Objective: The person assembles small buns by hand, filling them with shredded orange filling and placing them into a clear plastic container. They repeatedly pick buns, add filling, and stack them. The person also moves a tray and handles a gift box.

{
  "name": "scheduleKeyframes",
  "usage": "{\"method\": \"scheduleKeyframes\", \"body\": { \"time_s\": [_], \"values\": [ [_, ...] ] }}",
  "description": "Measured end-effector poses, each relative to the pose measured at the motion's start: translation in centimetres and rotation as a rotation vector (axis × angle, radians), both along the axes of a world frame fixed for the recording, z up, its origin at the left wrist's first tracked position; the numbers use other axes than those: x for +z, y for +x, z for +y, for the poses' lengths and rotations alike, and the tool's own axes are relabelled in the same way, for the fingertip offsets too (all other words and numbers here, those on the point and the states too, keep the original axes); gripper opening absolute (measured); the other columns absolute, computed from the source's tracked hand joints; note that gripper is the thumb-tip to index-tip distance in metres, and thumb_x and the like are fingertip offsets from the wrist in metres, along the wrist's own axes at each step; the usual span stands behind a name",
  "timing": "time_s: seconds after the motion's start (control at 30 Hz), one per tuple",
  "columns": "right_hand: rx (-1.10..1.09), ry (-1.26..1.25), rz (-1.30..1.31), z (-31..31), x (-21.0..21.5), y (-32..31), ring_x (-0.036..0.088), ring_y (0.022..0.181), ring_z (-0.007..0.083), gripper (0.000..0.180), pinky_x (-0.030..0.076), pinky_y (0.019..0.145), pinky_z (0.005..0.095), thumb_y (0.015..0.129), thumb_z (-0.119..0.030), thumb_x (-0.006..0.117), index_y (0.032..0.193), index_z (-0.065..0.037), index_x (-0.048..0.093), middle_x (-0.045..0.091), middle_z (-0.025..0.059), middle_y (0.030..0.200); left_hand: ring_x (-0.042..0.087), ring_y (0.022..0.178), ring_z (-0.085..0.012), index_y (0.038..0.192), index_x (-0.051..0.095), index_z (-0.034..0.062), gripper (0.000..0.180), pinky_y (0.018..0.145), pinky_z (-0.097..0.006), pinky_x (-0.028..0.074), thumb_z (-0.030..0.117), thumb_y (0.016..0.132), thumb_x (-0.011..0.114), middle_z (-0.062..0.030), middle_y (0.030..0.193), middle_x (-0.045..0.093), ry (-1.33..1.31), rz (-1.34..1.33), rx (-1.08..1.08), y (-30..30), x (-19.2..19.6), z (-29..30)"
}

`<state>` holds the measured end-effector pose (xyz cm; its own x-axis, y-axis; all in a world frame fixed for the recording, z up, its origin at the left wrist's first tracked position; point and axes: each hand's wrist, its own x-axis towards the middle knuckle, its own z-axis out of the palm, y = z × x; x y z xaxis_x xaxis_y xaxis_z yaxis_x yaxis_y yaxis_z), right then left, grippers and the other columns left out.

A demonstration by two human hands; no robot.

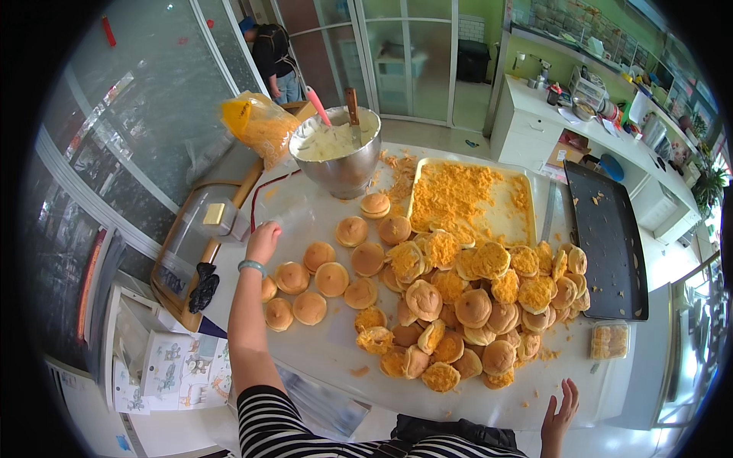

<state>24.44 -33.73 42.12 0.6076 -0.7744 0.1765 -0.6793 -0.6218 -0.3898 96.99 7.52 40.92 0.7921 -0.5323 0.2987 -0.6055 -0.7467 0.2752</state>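
Note:
My left hand (263, 242), with a pale green bangle at the wrist, is stretched out over the left of the table. Its fingers are closed; what they hold, if anything, I cannot make out. Close by it are several loose round buns (292, 278) on the tabletop. My right hand (562, 408) is at the table's near edge, fingers apart and holding nothing. Between the hands lies a large heap of buns (473, 308), many coated with orange shreds. Behind the heap, a cream-coloured tray (532, 200) holds more orange shreds (456, 192).
A steel bowl (336, 172) of white cream, with a pink-handled and a wooden-handled tool, stands at the far edge. Beside it is a bag of shreds (259, 133). At right are a black baking tray (611, 244) and a clear pack (609, 340). A person (276, 65) stands beyond.

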Motion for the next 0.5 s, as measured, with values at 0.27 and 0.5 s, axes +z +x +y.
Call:
{"method": "scheduleKeyframes", "body": {
  "time_s": [0.27,0.5],
  "values": [
    [0.069,0.005,-0.033,-0.3,-0.8,-0.4,0.052,0.13,0.037,0.044,0.035,0.112,0.0481,0.096,-0.008,0.061,0.139,-0.004,0.056,0.057,0.0178,0.14,0.062,0.096,-0.039,0.096,0.06,0.0028,0.004,0.082,-0.047,0.05,0.006,0.093,0.062,-0.0161,0.098,0.065,-0.096,-0.178,0.008,-1.0,4.1,-1.4],
    [0.084,-0.011,-0.07,-0.5,-1.6,-1.2,0.054,0.128,0.0364,0.044,0.036,0.111,0.0477,0.095,-0.01,0.063,0.138,-0.004,0.057,0.059,0.0168,0.139,0.061,0.094,-0.0392,0.098,0.06,0.0025,0.005,0.083,-0.046,0.049,0.004,0.094,0.06,-0.0175,0.096,0.064,-0.255,-0.271,0.012,0.5,6.8,-0.7]
  ]
}}
